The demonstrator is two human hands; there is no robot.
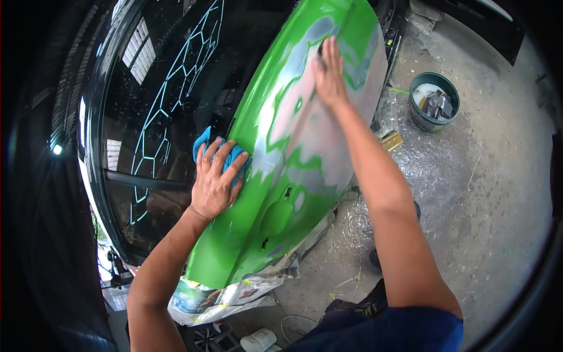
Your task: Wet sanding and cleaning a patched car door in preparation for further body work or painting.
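Note:
A green car door [223,252] has pale grey and pinkish sanded patches with wavy green edges across its middle and far end. My left hand [214,179] presses a crumpled blue cloth [202,141] against the door's upper edge, beside the dark window glass [158,76]. Farther up, my right hand [331,76] rests on the sanded area, fingers stretched and close together, thumb apart. A small dark patch shows between its thumb and forefinger; whether it is an object or a shadow, I cannot tell. Two small slots and a round recess mark the door's near part.
On the wet concrete floor [469,188] to the right stands a dark bucket [434,123] with foamy water and dark pieces inside. A yellowish block [391,141] lies nearer the door. Printed masking paper [234,299] hangs along the door's near end, above a white tub [258,340].

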